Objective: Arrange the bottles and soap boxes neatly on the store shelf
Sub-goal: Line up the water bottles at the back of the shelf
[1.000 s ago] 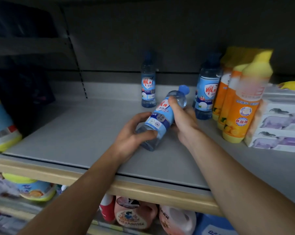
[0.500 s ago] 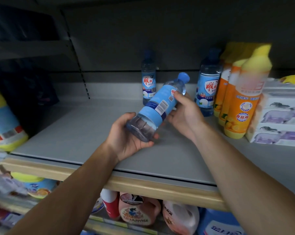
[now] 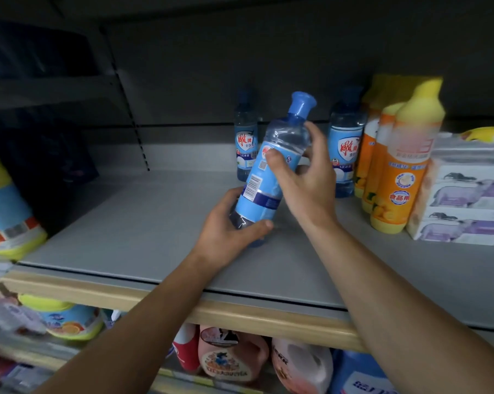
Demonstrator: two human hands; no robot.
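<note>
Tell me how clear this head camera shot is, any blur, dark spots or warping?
Head view: the held blue bottle and both hands are fairly sharp; the orange bottles and the yellow-capped jug at far left are smeared by motion blur; the back panel is dim; the shelf edge bows from wide-angle distortion.

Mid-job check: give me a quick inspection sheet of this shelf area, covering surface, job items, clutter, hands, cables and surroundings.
Surface: grey shelf, left part bare.
Job's things: held blue bottle tilted; two blue bottles upright at the back; orange bottles and soap boxes on the right.
Clutter: nothing seen.
Hands: left hand grips the bottle's base, right hand its upper body.
Cables: nothing seen.
Surroundings: detergent jugs on the lower shelf.
</note>
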